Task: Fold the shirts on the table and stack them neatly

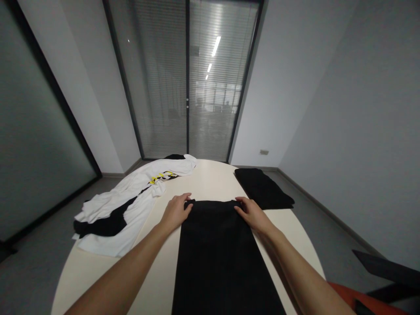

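A black cloth garment [221,258] lies flat on the pale table [210,181], running toward me past the bottom edge of the view. At its far left corner, my left hand [177,212] pinches the fabric between thumb and fingers. The far right corner is gripped the same way by my right hand [252,213]. Between the two hands the far edge of the cloth is nearly straight.
White and black clothes [131,205] with a yellow print lie loosely heaped along the table's left side. A folded black garment [262,188] rests at the right edge. An orange and black chair [364,299] stands at lower right. Glass panels with blinds rise beyond.
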Demonstrator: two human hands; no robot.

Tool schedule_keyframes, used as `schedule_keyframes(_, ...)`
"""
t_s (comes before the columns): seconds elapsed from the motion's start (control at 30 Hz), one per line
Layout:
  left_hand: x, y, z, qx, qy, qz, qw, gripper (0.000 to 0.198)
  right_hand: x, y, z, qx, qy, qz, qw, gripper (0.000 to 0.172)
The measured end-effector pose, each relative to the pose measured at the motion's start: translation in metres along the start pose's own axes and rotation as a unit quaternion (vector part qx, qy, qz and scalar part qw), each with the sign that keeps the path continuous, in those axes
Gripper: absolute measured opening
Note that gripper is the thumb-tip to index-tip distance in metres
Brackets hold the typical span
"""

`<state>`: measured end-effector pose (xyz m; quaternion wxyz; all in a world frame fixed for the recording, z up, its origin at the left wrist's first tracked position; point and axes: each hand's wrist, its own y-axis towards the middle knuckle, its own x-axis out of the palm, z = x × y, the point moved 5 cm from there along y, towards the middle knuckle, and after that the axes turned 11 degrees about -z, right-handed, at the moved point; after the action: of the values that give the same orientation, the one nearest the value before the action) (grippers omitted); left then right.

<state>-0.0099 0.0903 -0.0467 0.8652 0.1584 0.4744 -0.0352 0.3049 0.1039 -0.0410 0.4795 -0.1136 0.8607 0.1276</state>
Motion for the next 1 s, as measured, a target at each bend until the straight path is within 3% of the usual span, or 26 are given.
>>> schedule_keyframes(0.23, 0.003, 0.003, -0.001, -0.020, -0.061, -0.038, 0.997, 0.033, 0.002, 0.003, 0.006, -0.018, 0.035, -0.008, 0.999, 0.041)
schedule_keyframes(0.53, -0.012, -0.007, 0.005, -0.065, -0.057, -0.117, 0.989, 0.027, -0.008, -0.005, -0.018, 0.004, 0.014, -0.018, 1.000, 0.029)
schedule_keyframes(0.67, -0.025, -0.010, 0.018, -0.047, -0.057, -0.066, 0.995, 0.018, -0.015, -0.008, -0.026, 0.000, 0.043, 0.002, 0.999, 0.029)
schedule_keyframes(0.8, -0.037, -0.010, 0.028, -0.021, -0.115, 0.012, 0.993, 0.017, -0.025, -0.011, -0.034, -0.018, 0.085, 0.063, 0.994, 0.031)
schedule_keyframes(1.0, -0.046, -0.010, 0.031, -0.067, -0.282, 0.086, 0.953, 0.033, -0.038, -0.018, -0.051, -0.060, 0.110, 0.132, 0.983, 0.029)
